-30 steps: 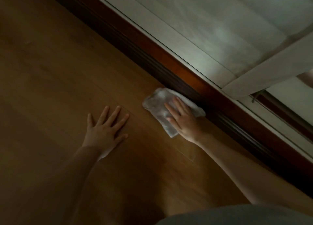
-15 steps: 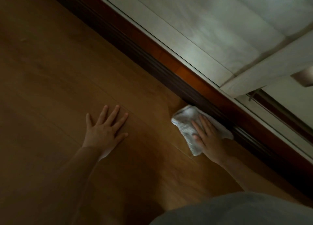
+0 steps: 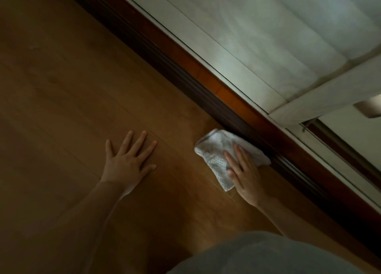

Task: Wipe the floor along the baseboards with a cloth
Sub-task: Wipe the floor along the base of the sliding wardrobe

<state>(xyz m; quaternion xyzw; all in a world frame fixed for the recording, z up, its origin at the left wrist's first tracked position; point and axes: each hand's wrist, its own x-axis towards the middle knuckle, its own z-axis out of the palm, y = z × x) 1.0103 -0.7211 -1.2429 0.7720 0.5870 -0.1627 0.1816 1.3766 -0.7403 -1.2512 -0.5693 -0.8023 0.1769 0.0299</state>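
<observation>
A white dotted cloth (image 3: 218, 154) lies crumpled on the brown wooden floor (image 3: 72, 88), its far edge touching the dark wooden baseboard (image 3: 185, 73). My right hand (image 3: 245, 176) rests palm down on the cloth's near right part and presses it to the floor, fingers stretched toward the baseboard. My left hand (image 3: 128, 160) lies flat on the bare floor to the cloth's left, fingers spread, holding nothing. The baseboard runs diagonally from the top left to the lower right.
Above the baseboard runs a pale frame (image 3: 216, 53) with a whitish panel (image 3: 278, 26) behind it. A grey garment (image 3: 257, 255) fills the bottom edge. The room is dim, and the floor on the left is in shadow.
My right hand slid the cloth along the baseboard toward me and to the right, then a little way back to the left. My left hand has stayed planted.
</observation>
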